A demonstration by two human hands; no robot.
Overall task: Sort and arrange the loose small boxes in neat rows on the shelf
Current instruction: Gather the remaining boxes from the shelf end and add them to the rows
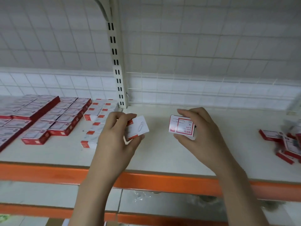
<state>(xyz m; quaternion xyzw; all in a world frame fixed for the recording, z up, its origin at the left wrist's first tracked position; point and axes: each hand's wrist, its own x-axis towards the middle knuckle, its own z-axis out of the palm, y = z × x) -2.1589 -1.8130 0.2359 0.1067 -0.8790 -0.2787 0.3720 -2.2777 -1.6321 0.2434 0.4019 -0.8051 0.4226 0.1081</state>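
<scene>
Cardboard boxes looked light and crushable: left hand (114,137) pinched one box (138,128), right hand (195,128) another (181,126), above the shelf (162,154).

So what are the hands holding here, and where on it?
Each grips one small box by opposite edges, thumb against fingers: left hand a white-faced box, right hand a red-bordered box.

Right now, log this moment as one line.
left hand holds box | right hand holds box | rows left | loose pile right
</scene>
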